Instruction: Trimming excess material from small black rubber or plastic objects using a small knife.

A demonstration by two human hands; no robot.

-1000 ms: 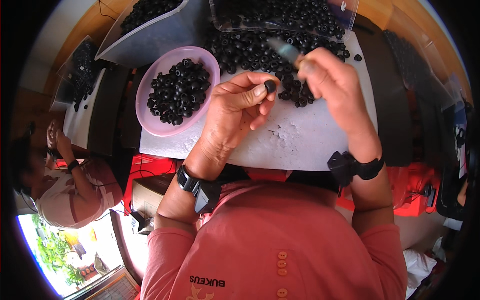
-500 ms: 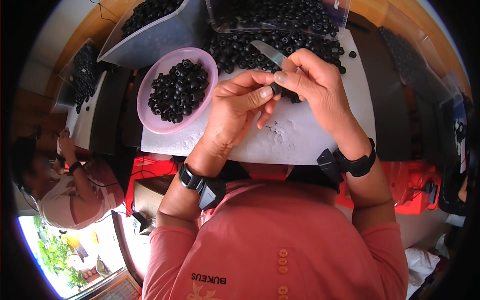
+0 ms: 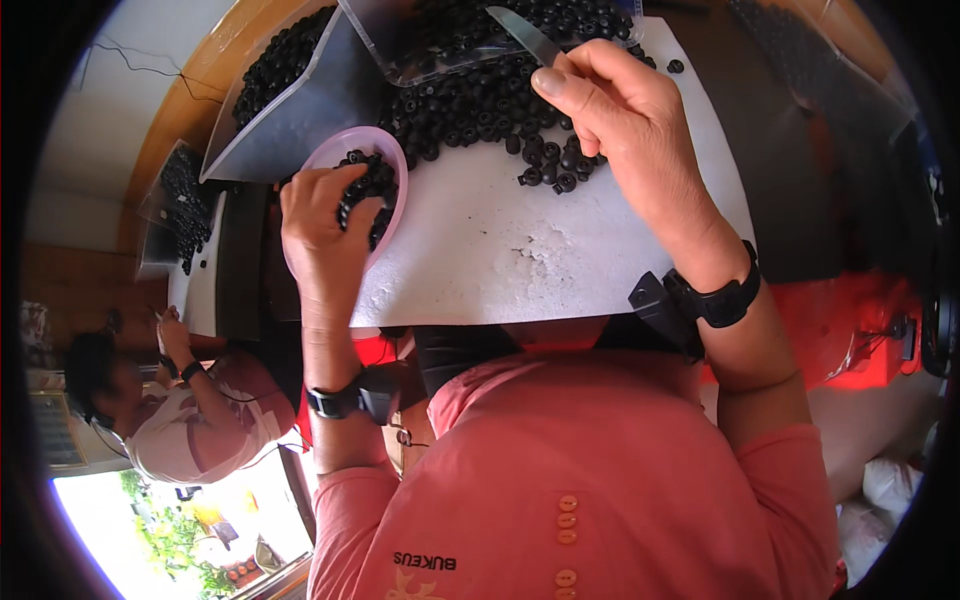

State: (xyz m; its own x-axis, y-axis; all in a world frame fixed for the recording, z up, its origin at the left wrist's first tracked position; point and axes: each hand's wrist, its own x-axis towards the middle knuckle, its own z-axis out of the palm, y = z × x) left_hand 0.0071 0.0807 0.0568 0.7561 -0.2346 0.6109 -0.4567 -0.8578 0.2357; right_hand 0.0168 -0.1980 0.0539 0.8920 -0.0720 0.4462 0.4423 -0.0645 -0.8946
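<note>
Over the pink bowl (image 3: 403, 188) at the left of the table, my left hand (image 3: 322, 225) reaches in with thumb and fingers apart. Small round black parts with holes (image 3: 378, 185), looking like plastic caps or beads, fill the bowl. Whether any of them touches my fingertips cannot be made out. In my right hand (image 3: 645, 135), raised at the right, a small knife (image 3: 524, 34) is gripped, its blade pointing up and to the left. Just below that hand lies a loose cluster of the same black parts (image 3: 555, 165).
A large heap of black parts (image 3: 465, 115) spreads across the back of the white tabletop (image 3: 460, 250). Behind it stand a clear plastic bin (image 3: 395, 75) and a grey bin (image 3: 285, 120). At far left another person (image 3: 190, 420) sits at a similar table.
My left hand has moved from beside my right hand to the bowl, and its pinch on a black part has opened. My right hand has shifted slightly away, still gripping the knife.
</note>
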